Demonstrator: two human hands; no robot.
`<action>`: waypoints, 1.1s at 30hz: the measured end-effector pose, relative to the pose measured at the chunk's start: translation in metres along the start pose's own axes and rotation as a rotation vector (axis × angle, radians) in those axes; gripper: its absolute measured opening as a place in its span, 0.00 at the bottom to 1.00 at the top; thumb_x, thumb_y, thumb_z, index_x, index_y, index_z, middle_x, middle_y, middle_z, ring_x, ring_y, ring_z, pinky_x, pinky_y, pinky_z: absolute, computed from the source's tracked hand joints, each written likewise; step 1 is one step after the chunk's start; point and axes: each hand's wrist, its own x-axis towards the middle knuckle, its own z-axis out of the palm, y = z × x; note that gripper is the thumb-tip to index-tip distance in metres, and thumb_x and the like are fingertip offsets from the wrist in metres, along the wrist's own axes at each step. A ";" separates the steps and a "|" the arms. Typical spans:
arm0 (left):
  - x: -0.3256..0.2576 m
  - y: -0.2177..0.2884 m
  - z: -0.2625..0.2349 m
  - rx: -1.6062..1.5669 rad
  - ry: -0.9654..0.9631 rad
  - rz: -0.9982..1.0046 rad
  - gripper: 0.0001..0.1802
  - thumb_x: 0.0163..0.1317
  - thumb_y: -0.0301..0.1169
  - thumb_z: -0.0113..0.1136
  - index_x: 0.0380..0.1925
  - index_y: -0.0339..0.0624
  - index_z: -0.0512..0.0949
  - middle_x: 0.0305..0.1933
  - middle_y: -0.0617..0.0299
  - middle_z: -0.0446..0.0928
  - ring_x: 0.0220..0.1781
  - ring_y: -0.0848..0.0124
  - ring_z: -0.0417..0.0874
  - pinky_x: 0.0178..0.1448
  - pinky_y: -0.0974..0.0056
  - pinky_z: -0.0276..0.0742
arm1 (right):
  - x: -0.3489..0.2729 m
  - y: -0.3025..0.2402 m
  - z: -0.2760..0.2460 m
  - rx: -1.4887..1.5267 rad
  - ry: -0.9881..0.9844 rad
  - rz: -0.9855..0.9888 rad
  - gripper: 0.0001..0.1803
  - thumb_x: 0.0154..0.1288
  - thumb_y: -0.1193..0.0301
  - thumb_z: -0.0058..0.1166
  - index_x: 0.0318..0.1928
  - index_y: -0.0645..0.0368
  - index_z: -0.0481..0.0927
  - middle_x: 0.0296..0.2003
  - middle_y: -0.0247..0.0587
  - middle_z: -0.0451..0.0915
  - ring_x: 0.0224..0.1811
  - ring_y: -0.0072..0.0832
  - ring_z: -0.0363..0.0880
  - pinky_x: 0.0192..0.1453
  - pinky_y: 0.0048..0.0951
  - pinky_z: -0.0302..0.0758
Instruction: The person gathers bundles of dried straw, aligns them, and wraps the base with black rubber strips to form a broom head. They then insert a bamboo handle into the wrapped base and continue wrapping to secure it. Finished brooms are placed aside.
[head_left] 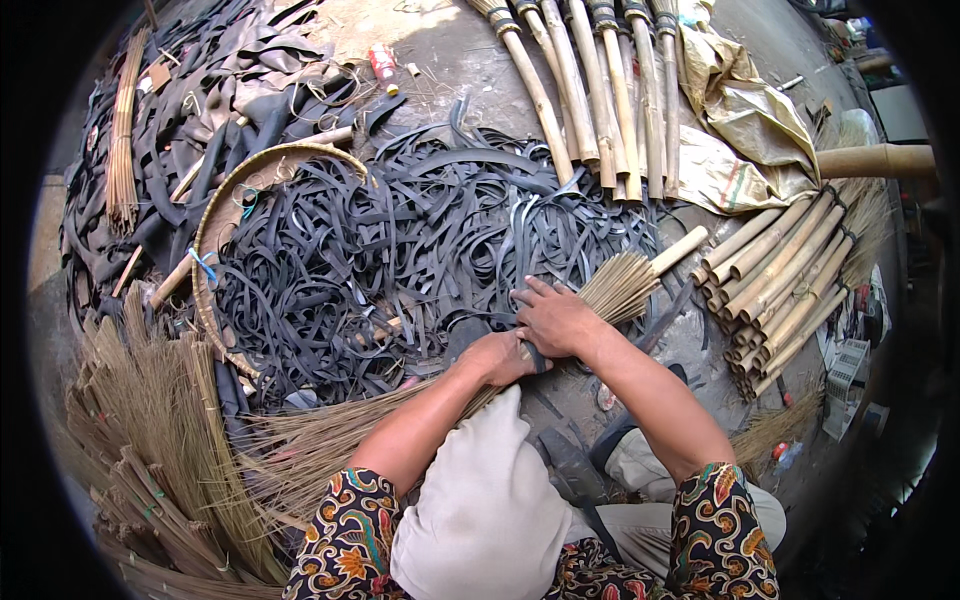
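While the left grip (497, 357) clamps the straw bundle (618, 288) partway along, the right grip (560, 320) lies over it just beside, its underside hidden, so whether it is closed I cannot tell. The bundle slants beneath both: fine ends fan out to the lower left, under the left forearm (415, 428), and cut ends point to the upper right, near a pale stick (680, 250). A dark band (538, 360) shows between the 2 grips, and black strips (325, 285) lie heaped just beyond.
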 end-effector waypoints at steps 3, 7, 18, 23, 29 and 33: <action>0.003 -0.008 0.010 -0.142 0.075 -0.173 0.41 0.62 0.68 0.65 0.66 0.54 0.77 0.56 0.41 0.86 0.59 0.43 0.87 0.63 0.48 0.81 | -0.011 0.015 -0.006 -0.062 0.039 -0.042 0.20 0.70 0.55 0.64 0.49 0.60 0.88 0.62 0.48 0.79 0.78 0.46 0.66 0.80 0.55 0.66; 0.016 -0.022 0.018 -0.126 0.091 -0.075 0.41 0.61 0.68 0.67 0.62 0.48 0.81 0.53 0.41 0.87 0.55 0.45 0.88 0.60 0.50 0.82 | -0.054 0.005 0.004 0.007 0.133 -0.042 0.15 0.72 0.59 0.63 0.39 0.60 0.84 0.40 0.49 0.86 0.55 0.49 0.82 0.65 0.52 0.74; 0.012 -0.017 0.002 -0.228 0.096 -0.158 0.50 0.52 0.73 0.65 0.53 0.34 0.87 0.54 0.35 0.86 0.57 0.44 0.88 0.61 0.51 0.82 | -0.086 -0.090 0.111 0.808 0.422 0.696 0.14 0.81 0.60 0.52 0.49 0.59 0.77 0.38 0.61 0.83 0.42 0.65 0.82 0.46 0.58 0.76; 0.012 -0.013 -0.002 -0.234 0.055 -0.185 0.42 0.56 0.62 0.66 0.56 0.34 0.86 0.58 0.34 0.85 0.61 0.44 0.87 0.65 0.51 0.80 | -0.092 -0.090 0.099 0.400 0.660 0.752 0.15 0.69 0.61 0.67 0.40 0.57 0.78 0.40 0.49 0.77 0.47 0.54 0.80 0.49 0.53 0.76; 0.008 -0.007 -0.011 -0.232 0.043 -0.144 0.37 0.60 0.59 0.65 0.56 0.38 0.87 0.55 0.36 0.86 0.59 0.45 0.88 0.63 0.52 0.80 | -0.072 -0.103 0.095 0.519 0.706 0.810 0.14 0.65 0.63 0.68 0.37 0.57 0.77 0.37 0.50 0.77 0.39 0.54 0.81 0.43 0.54 0.77; 0.002 -0.003 -0.013 -0.227 0.017 -0.144 0.37 0.63 0.60 0.64 0.56 0.38 0.86 0.56 0.38 0.86 0.59 0.45 0.87 0.64 0.52 0.80 | -0.074 -0.084 0.093 0.422 0.586 0.741 0.10 0.66 0.69 0.60 0.37 0.61 0.74 0.37 0.54 0.75 0.39 0.59 0.78 0.43 0.57 0.76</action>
